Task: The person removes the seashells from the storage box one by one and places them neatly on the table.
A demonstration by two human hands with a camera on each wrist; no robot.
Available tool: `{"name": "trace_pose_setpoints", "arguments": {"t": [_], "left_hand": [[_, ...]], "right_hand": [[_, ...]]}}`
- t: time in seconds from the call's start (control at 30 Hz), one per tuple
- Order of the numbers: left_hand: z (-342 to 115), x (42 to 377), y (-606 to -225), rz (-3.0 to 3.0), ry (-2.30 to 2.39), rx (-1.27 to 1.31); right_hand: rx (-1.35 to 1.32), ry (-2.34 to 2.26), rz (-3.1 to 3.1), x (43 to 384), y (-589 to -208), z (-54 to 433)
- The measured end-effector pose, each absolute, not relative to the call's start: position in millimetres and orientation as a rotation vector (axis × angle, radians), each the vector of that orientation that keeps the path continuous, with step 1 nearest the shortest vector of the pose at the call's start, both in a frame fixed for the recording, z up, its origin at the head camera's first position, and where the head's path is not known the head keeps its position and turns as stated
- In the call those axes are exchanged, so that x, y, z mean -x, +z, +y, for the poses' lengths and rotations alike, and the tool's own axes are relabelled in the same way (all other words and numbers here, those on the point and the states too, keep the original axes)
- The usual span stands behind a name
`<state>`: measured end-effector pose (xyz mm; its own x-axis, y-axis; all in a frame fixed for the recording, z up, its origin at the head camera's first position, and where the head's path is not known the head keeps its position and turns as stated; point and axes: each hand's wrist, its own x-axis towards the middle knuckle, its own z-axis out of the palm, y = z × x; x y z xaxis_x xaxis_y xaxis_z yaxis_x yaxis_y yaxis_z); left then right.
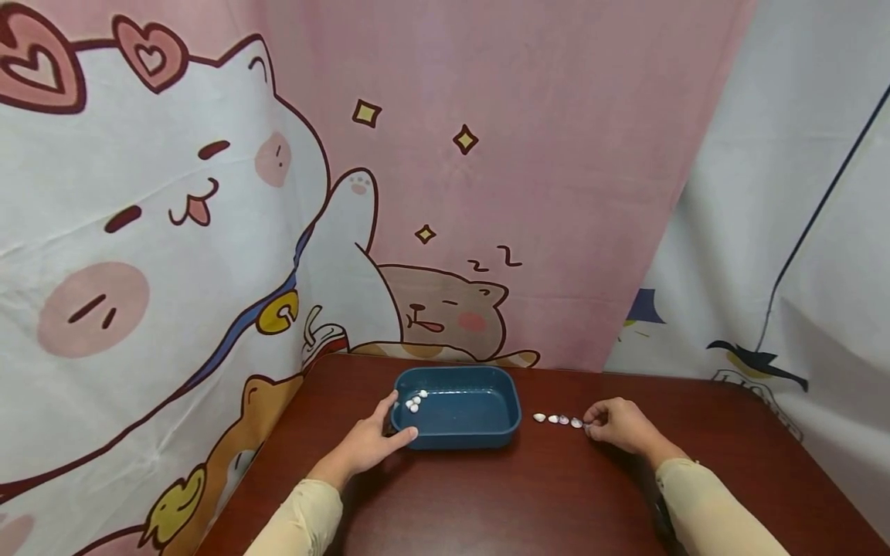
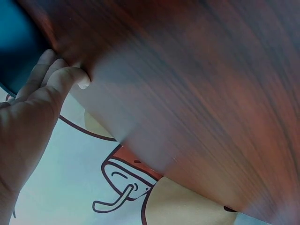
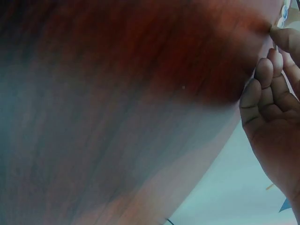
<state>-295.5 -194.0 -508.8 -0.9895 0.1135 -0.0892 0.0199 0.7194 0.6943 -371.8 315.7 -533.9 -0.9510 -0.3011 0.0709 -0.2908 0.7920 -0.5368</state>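
A blue rectangular plastic tub point(image 1: 462, 442) stands on the table, several small white seashells point(image 1: 415, 403) lying inside near its left end. My left hand point(image 1: 368, 444) grips the tub's left end, its thumb at the front rim and its fingers along the left side. In the left wrist view, the fingers point(image 2: 63, 77) lie beside the tub wall point(image 2: 18, 42). Right of the tub runs a short row of small whitish seashells point(image 1: 564, 420). At its right end my right hand point(image 1: 621, 425) pinches a seashell point(image 1: 587, 426) between thumb and fingertips, close to the tabletop.
The dark reddish-brown table point(image 1: 514, 502) meets a cloth backdrop point(image 1: 556, 193) printed with cartoon cats along its back and left edges. A white cloth point(image 1: 799, 247) with a dark line and bird print hangs at the right.
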Motion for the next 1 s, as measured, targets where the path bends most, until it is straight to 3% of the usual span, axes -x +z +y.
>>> {"name": "trace_pose_setpoints", "arguments": {"t": [1.0], "left_hand": [[-195.0, 292.3, -506.2, 2.813, 1.110, -0.135]], "right_hand": [[0.382, -1.014, 2.828, 368.9, -533.0, 322.0]]}}
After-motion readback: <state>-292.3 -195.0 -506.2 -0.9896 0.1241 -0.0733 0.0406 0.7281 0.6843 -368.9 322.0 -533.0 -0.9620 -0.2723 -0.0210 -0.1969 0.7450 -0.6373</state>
